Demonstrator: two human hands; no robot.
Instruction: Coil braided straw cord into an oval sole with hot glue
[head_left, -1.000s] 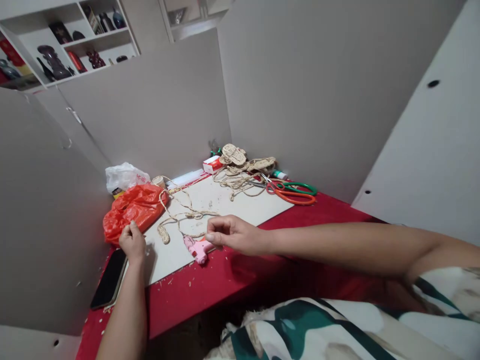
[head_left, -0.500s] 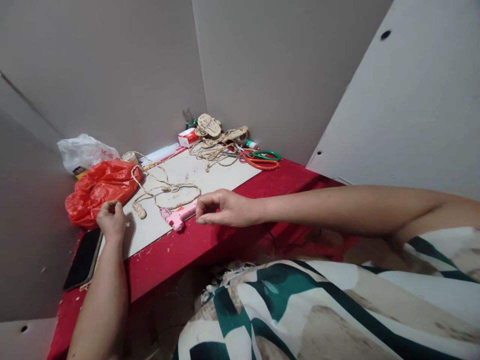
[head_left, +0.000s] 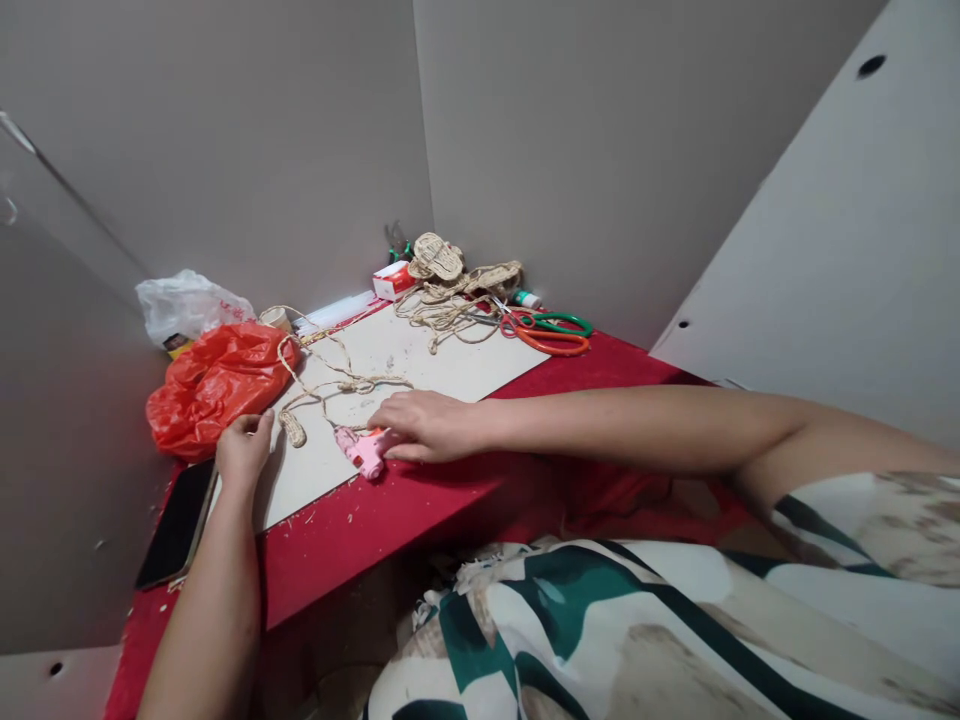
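Observation:
My right hand (head_left: 431, 425) lies over the handle of a pink hot glue gun (head_left: 361, 452), its fingers and thumb around it. The glue gun rests at the front edge of a white board (head_left: 300, 480), nozzle toward the left. My left hand (head_left: 245, 448) is closed, fingers curled with the thumb against them, beside the red plastic bag. Whatever it may pinch is hidden. Between the hands, a braided straw cord (head_left: 352, 382) loops over the board and ends in a small coiled oval piece (head_left: 292, 428).
A red plastic bag (head_left: 221, 390), a clear bag (head_left: 191, 305) and a phone (head_left: 176, 525) are at the left. Farther back are coiled straw pieces (head_left: 437, 257), a small box (head_left: 392, 281) and scissors (head_left: 551, 335) with red and green handles. Grey panels (head_left: 285, 130) enclose the table.
My right hand has gone from curled beside the glue gun to reaching over its handle. The left hand stays closed near the red bag. The whole view has shifted slightly.

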